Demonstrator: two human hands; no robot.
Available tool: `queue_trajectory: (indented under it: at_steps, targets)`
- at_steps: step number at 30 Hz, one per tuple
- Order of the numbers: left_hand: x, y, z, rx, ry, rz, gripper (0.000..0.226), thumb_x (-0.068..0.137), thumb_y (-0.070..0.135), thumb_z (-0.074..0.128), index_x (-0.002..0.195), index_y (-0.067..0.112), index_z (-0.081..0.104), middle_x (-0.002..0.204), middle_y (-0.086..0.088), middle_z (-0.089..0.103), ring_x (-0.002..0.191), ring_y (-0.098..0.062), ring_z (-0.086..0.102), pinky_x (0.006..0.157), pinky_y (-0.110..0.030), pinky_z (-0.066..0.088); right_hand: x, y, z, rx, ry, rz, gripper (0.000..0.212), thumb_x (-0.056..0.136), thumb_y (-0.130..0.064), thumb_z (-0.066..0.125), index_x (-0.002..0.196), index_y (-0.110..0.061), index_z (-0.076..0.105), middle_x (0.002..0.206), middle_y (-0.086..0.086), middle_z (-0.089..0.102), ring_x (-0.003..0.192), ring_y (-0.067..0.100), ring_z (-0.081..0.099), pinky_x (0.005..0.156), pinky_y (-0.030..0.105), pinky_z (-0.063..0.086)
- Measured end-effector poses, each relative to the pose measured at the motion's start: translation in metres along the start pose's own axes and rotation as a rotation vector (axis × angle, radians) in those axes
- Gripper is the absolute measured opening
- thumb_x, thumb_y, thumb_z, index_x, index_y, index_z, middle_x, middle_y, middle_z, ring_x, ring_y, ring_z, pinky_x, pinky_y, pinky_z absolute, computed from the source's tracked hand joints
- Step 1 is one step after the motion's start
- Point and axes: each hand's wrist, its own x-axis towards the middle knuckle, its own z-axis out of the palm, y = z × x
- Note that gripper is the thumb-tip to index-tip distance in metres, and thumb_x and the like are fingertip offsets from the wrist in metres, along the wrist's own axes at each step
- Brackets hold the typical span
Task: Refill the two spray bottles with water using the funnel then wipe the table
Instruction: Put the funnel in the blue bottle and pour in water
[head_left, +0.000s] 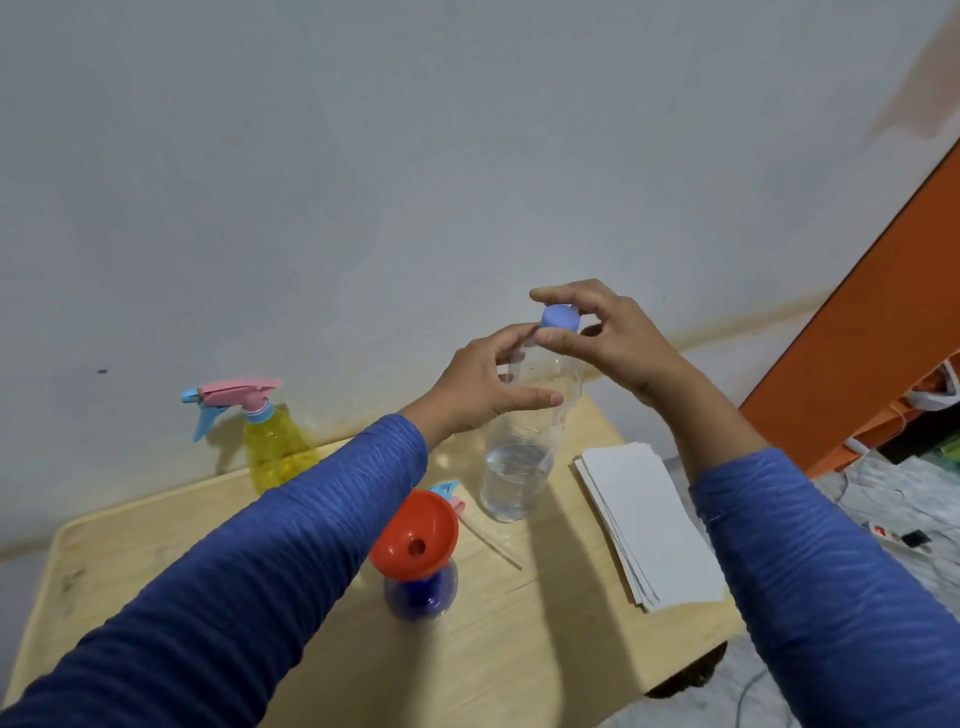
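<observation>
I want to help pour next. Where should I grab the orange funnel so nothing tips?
Pinch the wide rim of the orange funnel from above, probably at its right edge, away from the left sleeve. It stands with its spout in the blue bottle, mouth up, so lifting straight up should free it.

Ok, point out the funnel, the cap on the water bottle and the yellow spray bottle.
funnel (415, 530): head view, on the orange bowl's inner wall.
cap (560, 317): head view, on the blue cap's top, between the right hand's fingers.
yellow spray bottle (278, 449): head view, on its yellow body below the pink trigger head.
</observation>
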Motion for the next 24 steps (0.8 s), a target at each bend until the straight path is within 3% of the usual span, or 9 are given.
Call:
queue_trajectory:
  at_steps: [3, 8, 11, 15, 19, 21, 24]
  targets:
    - [0.0, -0.001, 0.003, -0.016, 0.008, -0.012, 0.074, 0.067, 0.027, 0.084, 0.133, 0.03, 0.049, 0.129, 0.006, 0.055, 0.123, -0.01, 0.049, 0.094, -0.023, 0.046, -0.001, -0.006, 0.002, -0.061, 0.11, -0.063, 0.029, 0.081, -0.022, 0.072, 0.109, -0.022, 0.068, 0.099, -0.003, 0.059, 0.085, 0.01, 0.058, 0.082, 0.025, 0.049]
    - [-0.006, -0.005, 0.004, -0.064, -0.023, 0.0, 0.083, 0.07, 0.029, 0.082, 0.141, 0.033, 0.039, 0.141, 0.008, 0.048, 0.13, -0.009, 0.044, 0.105, -0.029, 0.042, -0.008, -0.005, -0.009, 0.035, -0.056, -0.089, 0.042, 0.088, -0.012, 0.063, 0.128, -0.022, 0.055, 0.117, -0.004, 0.063, 0.11, 0.006, 0.059, 0.095, 0.024, 0.05]
    - [-0.011, -0.008, 0.01, -0.136, 0.027, -0.001, 0.082, 0.07, 0.028, 0.082, 0.14, 0.034, 0.04, 0.143, 0.01, 0.044, 0.132, -0.009, 0.043, 0.107, -0.03, 0.04, -0.006, -0.008, -0.01, -0.075, 0.01, -0.133, 0.035, 0.086, -0.013, 0.065, 0.118, -0.026, 0.062, 0.113, -0.003, 0.064, 0.106, 0.011, 0.059, 0.093, 0.028, 0.05]
    - [-0.016, -0.01, 0.013, -0.236, 0.064, -0.009, 0.081, 0.07, 0.022, 0.082, 0.14, 0.034, 0.042, 0.141, 0.011, 0.047, 0.131, -0.003, 0.042, 0.108, -0.026, 0.039, -0.01, -0.012, -0.019, 0.079, 0.147, -0.171, 0.041, 0.085, -0.008, 0.066, 0.12, -0.028, 0.058, 0.113, -0.005, 0.066, 0.103, 0.006, 0.06, 0.084, 0.02, 0.048]
    - [-0.02, -0.008, 0.017, -0.263, 0.1, -0.013, 0.078, 0.067, 0.024, 0.081, 0.135, 0.036, 0.045, 0.136, 0.015, 0.049, 0.132, -0.006, 0.041, 0.107, -0.024, 0.038, -0.037, 0.025, -0.004, 0.211, 0.398, 0.014, 0.047, 0.081, -0.006, 0.069, 0.124, -0.019, 0.057, 0.115, -0.003, 0.065, 0.097, -0.001, 0.059, 0.076, 0.007, 0.045]
    - [-0.022, -0.008, 0.019, -0.264, 0.109, -0.017, 0.075, 0.069, 0.02, 0.08, 0.133, 0.038, 0.045, 0.134, 0.016, 0.049, 0.133, -0.008, 0.041, 0.108, -0.026, 0.037, -0.064, 0.067, 0.024, 0.232, 0.421, 0.182, 0.046, 0.08, -0.008, 0.071, 0.124, -0.015, 0.059, 0.117, -0.001, 0.065, 0.095, 0.005, 0.06, 0.078, 0.007, 0.048]
    - [-0.024, -0.005, 0.019, -0.251, 0.115, -0.025, 0.073, 0.075, 0.01, 0.076, 0.134, 0.036, 0.042, 0.13, 0.016, 0.048, 0.132, -0.007, 0.041, 0.109, -0.029, 0.037, -0.108, 0.127, 0.068, 0.195, 0.343, 0.443, 0.043, 0.079, -0.017, 0.072, 0.121, -0.02, 0.062, 0.119, -0.004, 0.065, 0.091, 0.009, 0.061, 0.084, 0.019, 0.048]
